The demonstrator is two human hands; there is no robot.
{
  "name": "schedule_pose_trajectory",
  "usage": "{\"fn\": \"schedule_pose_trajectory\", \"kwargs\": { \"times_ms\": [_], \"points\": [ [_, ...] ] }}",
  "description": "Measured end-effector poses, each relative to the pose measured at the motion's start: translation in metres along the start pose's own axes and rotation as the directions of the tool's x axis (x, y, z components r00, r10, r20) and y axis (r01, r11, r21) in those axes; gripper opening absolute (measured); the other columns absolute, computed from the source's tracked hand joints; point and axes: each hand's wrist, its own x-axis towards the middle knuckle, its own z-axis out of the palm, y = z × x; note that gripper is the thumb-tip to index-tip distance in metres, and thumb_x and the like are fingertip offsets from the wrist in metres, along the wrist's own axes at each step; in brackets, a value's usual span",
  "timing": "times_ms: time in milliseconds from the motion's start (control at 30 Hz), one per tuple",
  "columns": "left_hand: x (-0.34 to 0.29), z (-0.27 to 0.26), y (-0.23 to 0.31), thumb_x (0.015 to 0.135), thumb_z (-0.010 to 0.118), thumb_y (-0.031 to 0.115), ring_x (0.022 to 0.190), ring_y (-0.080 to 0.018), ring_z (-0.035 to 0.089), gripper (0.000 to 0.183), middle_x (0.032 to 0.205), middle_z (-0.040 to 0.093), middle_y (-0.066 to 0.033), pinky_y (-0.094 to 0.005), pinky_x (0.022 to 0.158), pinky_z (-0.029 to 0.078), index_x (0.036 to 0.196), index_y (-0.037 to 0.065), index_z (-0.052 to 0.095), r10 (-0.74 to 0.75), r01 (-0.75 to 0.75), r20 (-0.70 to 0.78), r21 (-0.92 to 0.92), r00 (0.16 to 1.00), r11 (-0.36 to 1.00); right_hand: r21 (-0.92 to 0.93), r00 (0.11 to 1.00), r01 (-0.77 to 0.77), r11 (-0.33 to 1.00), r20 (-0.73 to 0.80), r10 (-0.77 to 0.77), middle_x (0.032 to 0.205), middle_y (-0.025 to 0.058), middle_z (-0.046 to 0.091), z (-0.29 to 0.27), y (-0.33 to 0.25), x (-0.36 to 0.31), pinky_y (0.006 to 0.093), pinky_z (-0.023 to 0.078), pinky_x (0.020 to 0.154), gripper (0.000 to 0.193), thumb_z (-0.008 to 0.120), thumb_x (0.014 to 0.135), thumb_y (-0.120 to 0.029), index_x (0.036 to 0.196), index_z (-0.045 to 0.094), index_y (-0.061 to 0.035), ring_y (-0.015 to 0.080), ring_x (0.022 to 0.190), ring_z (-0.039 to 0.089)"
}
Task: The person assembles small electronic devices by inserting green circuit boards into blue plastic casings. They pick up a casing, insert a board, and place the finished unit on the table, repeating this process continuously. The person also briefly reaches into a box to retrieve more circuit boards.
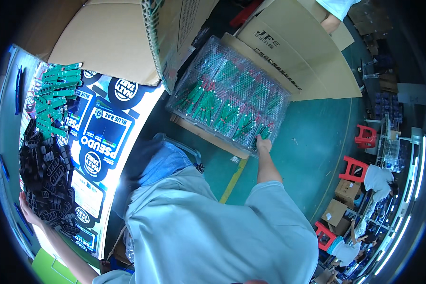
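Note:
My right hand (264,144) is closed on the near right edge of a clear plastic tray (283,111), its thumb on the rim. Strips of green circuit board (204,105) with red and white leads fill the tray's compartments, and the tray sits at an open cardboard box. On the left, my left hand (27,211) lies along the outer side of a heap of small black plastic parts (47,182) on the lit worktable. Its fingers look stretched out, with nothing visible in them. Beyond that heap lies a pile of green circuit boards (57,94).
Printed sheets (110,124) cover the worktable. A tall cardboard carton (106,35) stands at its far end. The box's raised flap (298,52) blocks the far right, near another person's arm (331,22). Red stools (352,169) and seated people line the right.

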Motion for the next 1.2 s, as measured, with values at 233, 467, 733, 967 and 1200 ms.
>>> {"fn": "schedule_pose_trajectory", "kwargs": {
  "times_ms": [233,467,733,967,1200],
  "points": [
    [-0.008,0.001,0.006,0.109,0.039,0.02,0.128,-0.0229,0.057,0.043,0.137,0.062,-0.0169,-0.0339,0.115,0.037,0.138,-0.006,0.056,-0.013,0.012,-0.02,-0.036,1.0,0.999,0.279,0.996,-0.078,0.957,-0.027,0.089,0.132,0.0282,0.062,0.02,-0.019,0.005,0.0445,0.049,0.102,0.091,0.082,0.076,-0.055,0.13,0.056,0.0137,0.0386,0.119,0.063],
    [0.002,-0.003,-0.008,0.109,0.041,0.022,0.127,-0.0191,0.057,0.043,0.137,0.063,-0.012,-0.0313,0.113,0.037,0.14,-0.003,0.057,0.012,-0.012,0.018,0.02,1.0,1.0,0.416,0.989,-0.121,0.901,0.13,0.073,0.119,0.023,0.068,0.045,-0.004,0.036,0.0462,0.055,0.087,0.072,0.088,0.079,-0.036,0.125,0.059,0.0111,0.0327,0.102,0.068],
    [-0.012,-0.002,0.005,0.109,0.04,0.023,0.128,-0.0212,0.057,0.043,0.139,0.061,-0.0148,-0.0341,0.114,0.038,0.139,-0.004,0.057,-0.019,0.019,-0.028,-0.018,0.999,1.0,0.346,0.99,0.124,0.93,-0.109,-0.091,0.114,0.022,0.07,0.01,-0.032,-0.02,0.0462,0.056,0.086,0.054,0.084,0.077,-0.024,0.117,0.064,0.0073,0.0344,0.1,0.07],
    [-0.016,0.011,0.019,0.108,0.043,0.027,0.129,-0.0201,0.057,0.044,0.138,0.062,-0.0139,-0.033,0.113,0.037,0.138,-0.002,0.059,-0.047,0.046,-0.026,-0.032,0.999,0.998,0.13,0.998,0.028,0.991,-0.061,-0.021,0.119,0.0253,0.069,0.021,-0.075,-0.054,0.0439,0.053,0.098,0.061,0.083,0.077,-0.036,0.116,0.066,0.0072,0.0383,0.112,0.067],
    [-0.005,-0.004,-0.005,0.108,0.045,0.03,0.129,-0.0187,0.057,0.045,0.138,0.063,-0.0123,-0.0315,0.112,0.037,0.139,0.001,0.059,-0.015,0.015,0.005,-0.003,1.0,1.0,0.169,1.0,-0.007,0.986,0.014,0.004,0.134,0.027,0.06,0.037,-0.086,-0.052,0.0426,0.051,0.103,0.095,0.093,0.068,-0.032,0.137,0.043,0.0108,0.0384,0.121,0.063]
  ]
}}
